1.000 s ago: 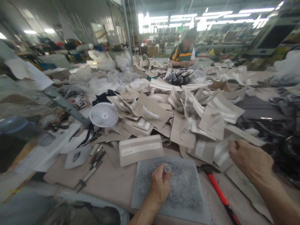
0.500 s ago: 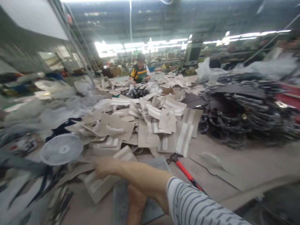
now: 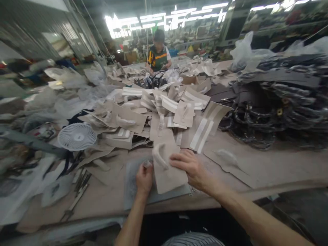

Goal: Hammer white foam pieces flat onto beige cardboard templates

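My right hand (image 3: 191, 168) grips the right edge of a beige bag panel (image 3: 170, 174), fingers on top. A curved, pale wrapped handle (image 3: 160, 156) stands on the panel's face. The panel is tilted above a grey slab (image 3: 130, 186) on the table. Just left of the panel, my left hand (image 3: 145, 178) is closed in a pinch; a small, shiny translucent bit shows at its fingertips, too blurred to name. Beyond both hands lies a heap of similar beige panels (image 3: 130, 118), some with white strips.
A white round fan (image 3: 77, 136) stands at left, near metal tools (image 3: 77, 194) and plastic wrapping (image 3: 56, 189). Dark bag pieces with wrapped handles (image 3: 269, 102) are piled at right. A loose beige sheet (image 3: 228, 167) lies before them. A co-worker (image 3: 159, 54) is across the table.
My right hand has come back from the left, now with a beige panel over the slab. The left hand now shows beside the panel. The red hammer no longer shows. The view has tilted down.
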Demonstrator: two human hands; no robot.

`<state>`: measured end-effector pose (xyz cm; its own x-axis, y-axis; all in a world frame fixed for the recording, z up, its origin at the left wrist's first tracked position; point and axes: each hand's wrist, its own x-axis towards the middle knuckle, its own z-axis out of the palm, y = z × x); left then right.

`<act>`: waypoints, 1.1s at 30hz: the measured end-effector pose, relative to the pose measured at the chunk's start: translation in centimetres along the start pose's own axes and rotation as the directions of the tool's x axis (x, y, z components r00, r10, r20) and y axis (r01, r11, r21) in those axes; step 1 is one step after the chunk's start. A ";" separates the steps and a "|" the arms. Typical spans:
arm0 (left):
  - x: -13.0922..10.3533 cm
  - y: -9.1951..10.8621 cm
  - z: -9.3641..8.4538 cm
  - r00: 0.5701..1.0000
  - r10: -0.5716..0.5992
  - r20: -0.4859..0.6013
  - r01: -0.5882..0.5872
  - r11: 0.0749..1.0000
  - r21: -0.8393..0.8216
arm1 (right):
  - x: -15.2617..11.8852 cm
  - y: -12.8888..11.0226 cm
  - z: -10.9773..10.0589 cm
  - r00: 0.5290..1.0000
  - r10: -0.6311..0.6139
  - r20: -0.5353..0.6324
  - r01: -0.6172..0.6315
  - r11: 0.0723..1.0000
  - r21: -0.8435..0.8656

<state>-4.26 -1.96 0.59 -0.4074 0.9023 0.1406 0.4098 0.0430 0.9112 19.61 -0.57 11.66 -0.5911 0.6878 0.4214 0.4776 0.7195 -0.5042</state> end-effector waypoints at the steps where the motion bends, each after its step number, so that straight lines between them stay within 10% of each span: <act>1: 0.0 -0.3 0.0 1.000 -0.019 -0.010 0.019 0.999 -0.051 | -3.1 0.5 1.2 0.996 0.062 0.059 -0.062 0.998 -0.001; 7: 0.2 -1.1 0.2 0.985 -0.172 -0.016 0.159 0.934 -0.320 | -12.8 0.7 8.6 0.942 0.220 0.254 -0.248 0.965 0.084; 18: 2.0 2.3 3.6 0.960 -0.007 0.281 0.101 0.942 -0.321 | -7.5 1.5 5.9 0.904 0.128 0.408 -0.155 0.987 0.036; 24: 1.4 0.9 4.3 0.968 -0.004 0.250 0.068 0.966 -0.248 | -10.8 -0.9 6.4 0.895 0.388 0.219 -0.349 0.917 -0.194; 29: 0.7 1.4 4.5 0.981 -0.017 0.194 0.066 0.966 -0.250 | -8.1 -3.9 6.9 0.901 0.433 -0.027 -0.434 0.900 -0.047; 33: 0.1 1.4 4.6 0.986 -0.027 0.164 0.064 0.972 -0.225 | -4.2 -4.5 8.5 0.824 0.551 0.131 -0.546 0.834 -0.078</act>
<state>0.05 0.17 0.09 -0.2791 0.9589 0.0509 0.1884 0.0027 0.9821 14.43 -7.53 5.74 -0.3085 0.9508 -0.0292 0.7717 0.2322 -0.5921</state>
